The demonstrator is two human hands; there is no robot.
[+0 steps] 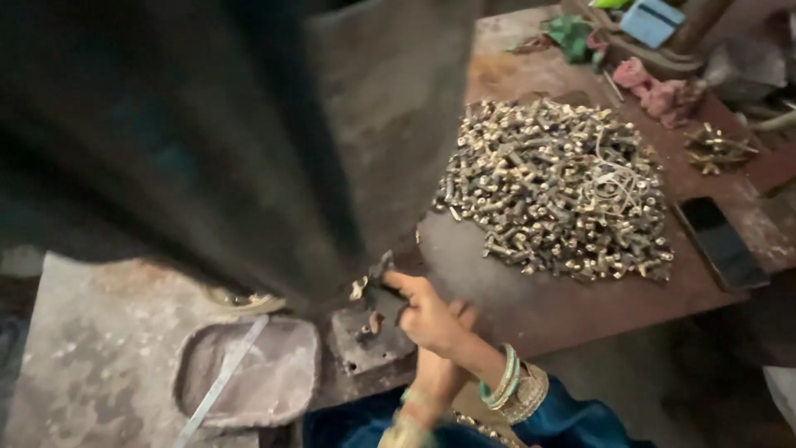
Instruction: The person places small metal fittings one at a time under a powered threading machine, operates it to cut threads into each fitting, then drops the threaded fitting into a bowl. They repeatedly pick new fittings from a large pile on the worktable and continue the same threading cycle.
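Metal fills the left side of the view: a big dark machine body, blurred and close to the camera. Below it, low on the left, lies a shallow grey tray with a pale strip lying across it. Just right of the tray sits a small dark metal block with holes in it.

Two hands meet at this block. One hand reaches over the block from the right, and its fingers are curled and pressed together around a small dark part that sits on top of the block. This wrist wears green bangles and a wide gold one. The other hand comes up from below, mostly hidden under the first, so it is not clear which hand is left or right, or how its fingers are set.

Farther right, on the rusty brown table, lies a big heap of small shiny brass bolts. It is well apart from the hands. A flat dark phone lies just right of the heap. Pink rags and a blue box sit at the far top right.
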